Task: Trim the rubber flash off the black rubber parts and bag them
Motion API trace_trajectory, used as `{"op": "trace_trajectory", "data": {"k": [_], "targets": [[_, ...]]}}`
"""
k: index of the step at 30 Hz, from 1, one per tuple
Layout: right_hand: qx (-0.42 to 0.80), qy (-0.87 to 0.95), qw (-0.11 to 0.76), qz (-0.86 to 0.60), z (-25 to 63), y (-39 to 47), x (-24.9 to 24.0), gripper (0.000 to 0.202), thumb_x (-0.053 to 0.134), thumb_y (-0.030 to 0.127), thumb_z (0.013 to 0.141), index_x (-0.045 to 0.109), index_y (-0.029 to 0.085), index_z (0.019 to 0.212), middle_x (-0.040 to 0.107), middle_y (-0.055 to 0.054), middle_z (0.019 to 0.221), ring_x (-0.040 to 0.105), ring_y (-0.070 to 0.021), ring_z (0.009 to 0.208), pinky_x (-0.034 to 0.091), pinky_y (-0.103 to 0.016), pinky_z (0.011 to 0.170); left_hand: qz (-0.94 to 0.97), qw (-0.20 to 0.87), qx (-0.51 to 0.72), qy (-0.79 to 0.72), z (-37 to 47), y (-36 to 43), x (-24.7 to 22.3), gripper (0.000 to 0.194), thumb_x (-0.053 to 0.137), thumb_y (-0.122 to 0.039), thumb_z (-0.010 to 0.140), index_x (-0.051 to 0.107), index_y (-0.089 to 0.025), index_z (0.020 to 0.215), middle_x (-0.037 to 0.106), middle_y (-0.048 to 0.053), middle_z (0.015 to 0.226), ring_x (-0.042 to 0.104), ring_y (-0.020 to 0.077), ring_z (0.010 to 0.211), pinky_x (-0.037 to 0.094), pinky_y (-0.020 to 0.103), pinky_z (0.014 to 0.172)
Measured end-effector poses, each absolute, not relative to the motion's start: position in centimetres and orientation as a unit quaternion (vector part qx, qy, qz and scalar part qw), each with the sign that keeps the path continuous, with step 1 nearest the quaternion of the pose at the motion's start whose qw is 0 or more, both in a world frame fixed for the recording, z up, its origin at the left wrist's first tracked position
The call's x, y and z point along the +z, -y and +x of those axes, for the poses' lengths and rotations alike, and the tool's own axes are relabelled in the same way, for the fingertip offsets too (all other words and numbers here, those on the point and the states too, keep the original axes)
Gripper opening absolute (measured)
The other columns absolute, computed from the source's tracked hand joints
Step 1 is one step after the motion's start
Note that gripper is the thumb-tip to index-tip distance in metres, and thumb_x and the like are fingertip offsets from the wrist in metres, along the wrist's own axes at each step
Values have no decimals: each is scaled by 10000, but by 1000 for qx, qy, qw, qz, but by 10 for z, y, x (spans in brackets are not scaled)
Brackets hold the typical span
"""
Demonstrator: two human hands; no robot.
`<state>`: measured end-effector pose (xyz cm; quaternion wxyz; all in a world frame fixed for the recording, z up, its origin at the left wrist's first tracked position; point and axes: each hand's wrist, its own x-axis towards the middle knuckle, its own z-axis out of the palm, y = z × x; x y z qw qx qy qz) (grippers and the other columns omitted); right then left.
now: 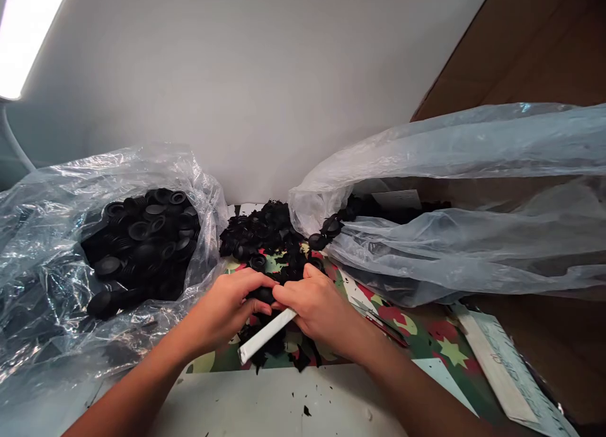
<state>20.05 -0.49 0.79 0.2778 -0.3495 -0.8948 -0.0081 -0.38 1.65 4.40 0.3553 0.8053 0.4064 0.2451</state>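
Note:
My left hand (231, 304) pinches a round black rubber part (261, 294) between thumb and fingers, in the middle of the view. Right beside it, my right hand (315, 303) is closed around a tool with a flat white handle (266, 337), which sticks out towards the lower left. The tool's working end is hidden by my fingers. Both hands meet at the black part. Behind them lies a heap of black rubber parts and scraps (265, 228) on a patterned mat (442, 345).
On the left, a clear plastic bag (42, 235) holds many black round parts (151, 235). Another clear bag (402, 247) lies open on the right, against a cardboard box (534, 58). A red-handled tool (386, 328) rests by my right forearm. Black scraps dot the white surface (265, 405) in front.

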Motion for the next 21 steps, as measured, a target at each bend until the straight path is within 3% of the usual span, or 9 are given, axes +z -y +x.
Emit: {"op": "trace_trajectory", "data": {"k": [4, 10, 15, 21], "targets": [[-49, 874, 337, -346, 192, 13, 11, 265, 446, 105, 937, 537, 190, 703, 549, 48, 543, 407, -123, 512, 210, -306, 650, 731, 446, 296, -422, -2, -16, 41, 112, 692, -245, 769, 778, -188, 814, 701, 20, 728, 613, 153, 616, 465, 224, 551], [-148, 856, 348, -352, 178, 19, 6, 346, 435, 94, 951, 539, 191, 636, 505, 27, 521, 367, -138, 527, 213, -327, 656, 479, 643, 383, -459, 17, -13, 15, 316, 807, -444, 664, 673, -158, 659, 557, -25, 545, 468, 106, 434, 338, 203, 377], [-195, 842, 344, -368, 173, 20, 1, 373, 442, 71, 958, 519, 194, 614, 490, 18, 530, 363, -148, 551, 218, -328, 656, 363, 691, 439, -446, 30, -7, 15, 380, 891, -426, 564, 642, -144, 615, 580, -21, 531, 435, 75, 400, 287, 184, 351], [-197, 826, 385, -362, 174, 24, 5, 430, 403, 72, 987, 506, 195, 588, 463, 17, 521, 354, -152, 562, 228, -324, 641, 306, 709, 483, -412, 38, -1, 24, 329, 892, -380, 612, 663, -147, 655, 647, 11, 573, 527, 106, 471, 417, 203, 444]]}}
